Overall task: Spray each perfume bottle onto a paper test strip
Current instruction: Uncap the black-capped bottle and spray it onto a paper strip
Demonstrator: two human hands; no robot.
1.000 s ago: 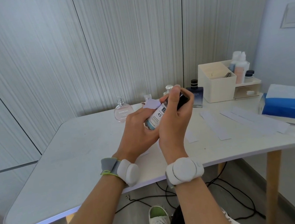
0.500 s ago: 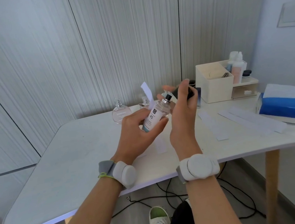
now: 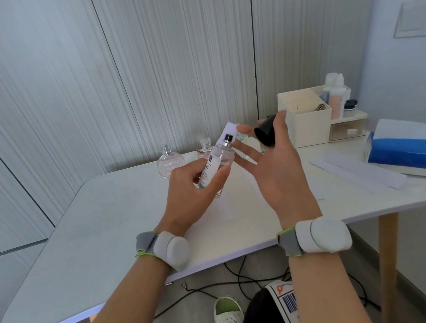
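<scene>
My left hand (image 3: 191,190) holds the slim perfume bottle (image 3: 216,165) in the air above the worktop (image 3: 107,228). My fingers (image 3: 215,179) are wrapped round its lower half and it tilts away from me. Its spray nozzle (image 3: 227,138) is bare. The tip of a white paper strip (image 3: 229,129) shows just behind it, though I cannot tell what pins the strip there.

My right hand (image 3: 278,174) pinches the black cap (image 3: 266,134) between thumb and forefinger, with the other fingers spread straight.

The bottle looks like clear glass, so I judge it smooth, rigid, light and breakable if dropped. The labelled middle probably gives the surest hold, and it leaves a fingertip free for the nozzle.

The strip is thin and floppy. It is best held low by one end, with the far end kept close to the nozzle. The cap is small and light and could roll if set on its side.
</scene>
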